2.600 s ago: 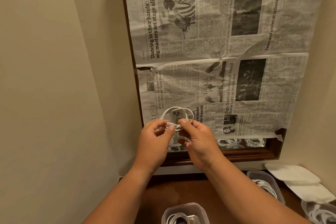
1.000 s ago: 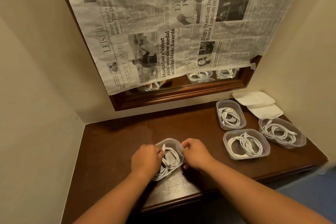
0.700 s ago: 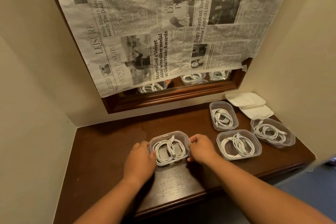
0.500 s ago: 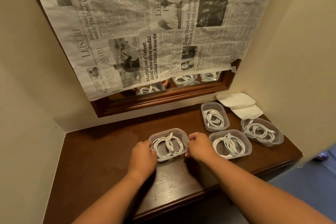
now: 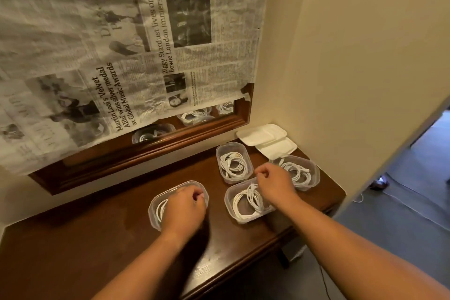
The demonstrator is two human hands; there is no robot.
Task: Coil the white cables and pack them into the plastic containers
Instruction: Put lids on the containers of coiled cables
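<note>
Several clear plastic containers stand on the dark wooden shelf (image 5: 97,238), each with a coiled white cable inside. My left hand (image 5: 185,207) lies over the near-left container (image 5: 153,212), fingers curled down into it, covering most of its cable (image 5: 160,208). What the fingers hold is hidden. My right hand (image 5: 272,182) hovers with curled fingers and nothing in it, above the gap between the middle container (image 5: 231,212), the far container (image 5: 231,151) and the right container (image 5: 314,174).
Two white lids (image 5: 261,133) lie stacked in the back right corner. A wood-framed mirror (image 5: 146,153) covered with newspaper hangs behind the shelf. Walls close in on the left and right. Blue floor (image 5: 401,214) shows beyond the shelf's right edge.
The coiled cable went down from in front of the mirror into the near-left container. My right hand then left that container and moved right over the others; my left hand moved onto it.
</note>
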